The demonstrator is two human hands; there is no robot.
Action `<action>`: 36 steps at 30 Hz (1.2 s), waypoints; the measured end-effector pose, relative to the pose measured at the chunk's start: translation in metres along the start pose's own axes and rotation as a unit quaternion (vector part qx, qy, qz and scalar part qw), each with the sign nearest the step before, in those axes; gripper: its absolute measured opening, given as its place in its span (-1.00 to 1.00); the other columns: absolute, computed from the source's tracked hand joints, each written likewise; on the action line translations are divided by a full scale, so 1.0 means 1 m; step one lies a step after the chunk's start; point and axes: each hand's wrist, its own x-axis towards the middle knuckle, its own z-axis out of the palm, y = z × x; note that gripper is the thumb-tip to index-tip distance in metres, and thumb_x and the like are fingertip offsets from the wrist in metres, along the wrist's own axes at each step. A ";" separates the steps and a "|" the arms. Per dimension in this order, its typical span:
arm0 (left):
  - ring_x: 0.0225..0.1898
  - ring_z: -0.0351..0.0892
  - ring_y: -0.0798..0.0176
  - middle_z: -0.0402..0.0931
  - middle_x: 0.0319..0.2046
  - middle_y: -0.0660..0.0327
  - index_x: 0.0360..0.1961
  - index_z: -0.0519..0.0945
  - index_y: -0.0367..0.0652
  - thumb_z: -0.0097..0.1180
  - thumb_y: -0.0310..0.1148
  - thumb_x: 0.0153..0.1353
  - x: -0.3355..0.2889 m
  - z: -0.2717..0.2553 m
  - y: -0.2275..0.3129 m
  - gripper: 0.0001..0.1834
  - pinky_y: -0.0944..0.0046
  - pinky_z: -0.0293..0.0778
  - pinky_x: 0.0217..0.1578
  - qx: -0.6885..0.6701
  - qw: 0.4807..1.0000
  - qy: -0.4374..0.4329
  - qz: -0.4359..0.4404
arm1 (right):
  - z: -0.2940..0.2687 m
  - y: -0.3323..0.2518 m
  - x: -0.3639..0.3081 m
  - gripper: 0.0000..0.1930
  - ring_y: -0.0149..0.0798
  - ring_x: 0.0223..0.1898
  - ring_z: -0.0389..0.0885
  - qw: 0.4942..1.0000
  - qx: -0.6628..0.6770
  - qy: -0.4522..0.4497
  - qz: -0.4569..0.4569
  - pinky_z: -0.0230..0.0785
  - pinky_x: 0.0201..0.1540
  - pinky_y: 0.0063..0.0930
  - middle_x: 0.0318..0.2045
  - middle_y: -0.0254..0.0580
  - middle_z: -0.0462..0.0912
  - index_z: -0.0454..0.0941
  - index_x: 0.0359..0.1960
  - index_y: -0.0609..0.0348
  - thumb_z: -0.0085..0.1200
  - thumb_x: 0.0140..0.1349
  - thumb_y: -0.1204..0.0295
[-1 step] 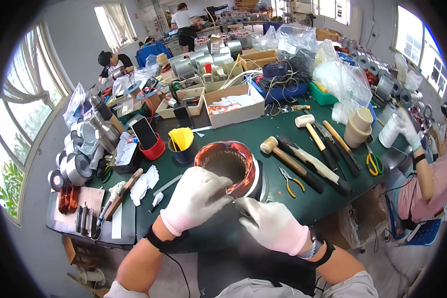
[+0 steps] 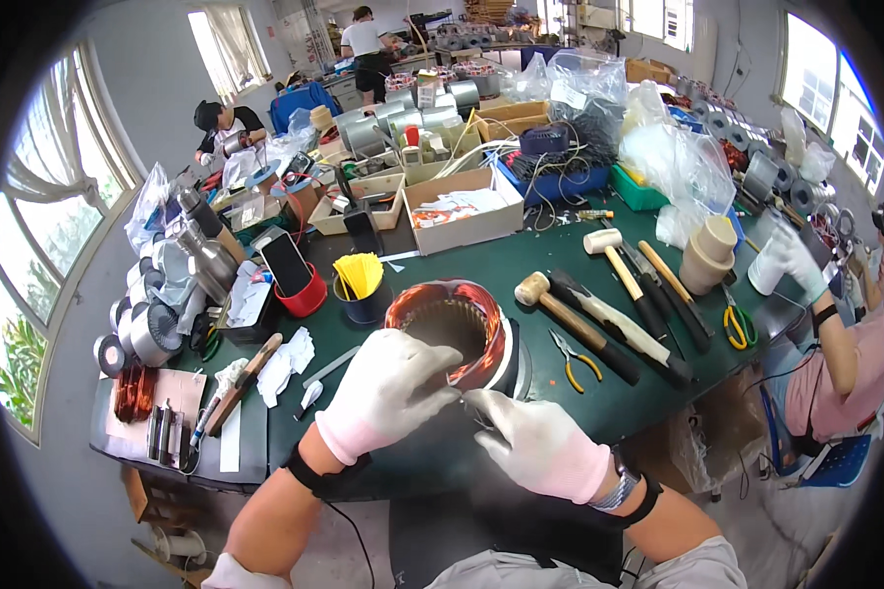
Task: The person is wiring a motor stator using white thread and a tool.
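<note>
Copper-wound motor stator [image 2: 495,342] sits at the near middle of the green-topped workbench [image 2: 452,257], its open bore facing up and its near side partly hidden by the person's hands. At the far right of the bench, a co-worker in pink [image 2: 848,378] reaches in with a gloved hand. A pale cardboard box [image 2: 467,232] holding paper slips lies beyond the stator. The white-gloved left hand [image 2: 388,381] bends over the stator's near-left rim, touching the windings; whether it grasps a wire, I cannot tell. The right hand [image 2: 545,447], also gloved, has thumb and fingers drawn together just beside the near side; what they pinch, if anything, is too small to tell. Right of the stator lies a wooden-handled mallet [image 2: 581,324]. A dark cup [image 2: 366,306] stands to its far left, with yellow strips [image 2: 358,275] inside. Yellow-handled pliers [image 2: 577,361] lie between the stator and the mallet.
</note>
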 end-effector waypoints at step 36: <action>0.48 0.31 -0.28 0.39 0.41 -0.16 0.52 0.26 -0.37 0.61 -0.28 -0.07 -0.004 0.011 0.026 0.14 -0.29 0.10 0.53 0.200 0.975 0.089 -0.038 | -0.012 -0.005 0.066 -0.54 -0.26 -0.13 0.79 0.915 0.385 0.119 0.030 0.64 -0.05 -0.36 -0.02 0.02 0.78 0.53 0.25 0.41 0.22 0.37 0.45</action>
